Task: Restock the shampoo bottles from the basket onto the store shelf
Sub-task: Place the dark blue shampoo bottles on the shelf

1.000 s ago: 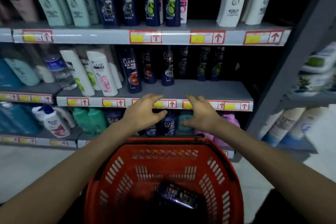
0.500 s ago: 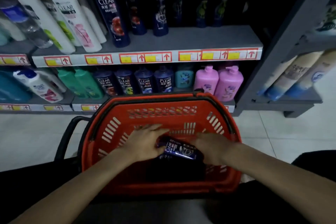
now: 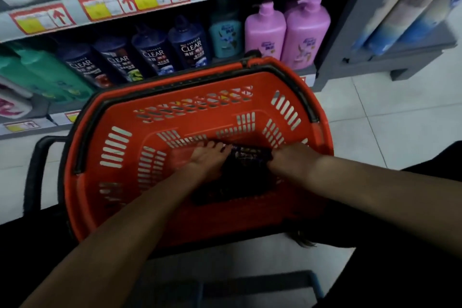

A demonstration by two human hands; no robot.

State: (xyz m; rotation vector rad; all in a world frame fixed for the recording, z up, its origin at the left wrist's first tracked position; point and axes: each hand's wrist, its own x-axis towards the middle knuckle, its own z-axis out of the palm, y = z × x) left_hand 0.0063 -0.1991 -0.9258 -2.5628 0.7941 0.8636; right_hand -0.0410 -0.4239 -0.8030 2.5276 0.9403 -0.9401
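Inside basket (image 3: 175, 97): left hand (image 3: 205, 160) lies flat-fingered on dark shampoo bottle (image 3: 246, 157); right hand (image 3: 291, 157) touches its other end, grip indiscernible

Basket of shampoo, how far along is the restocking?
Done: CLEAR bottles line the lower shelf. In hand: left hand and right hand are on a dark bottle, not yet lifted from the red basket. Left: shelve it; any others are hidden in shadow.
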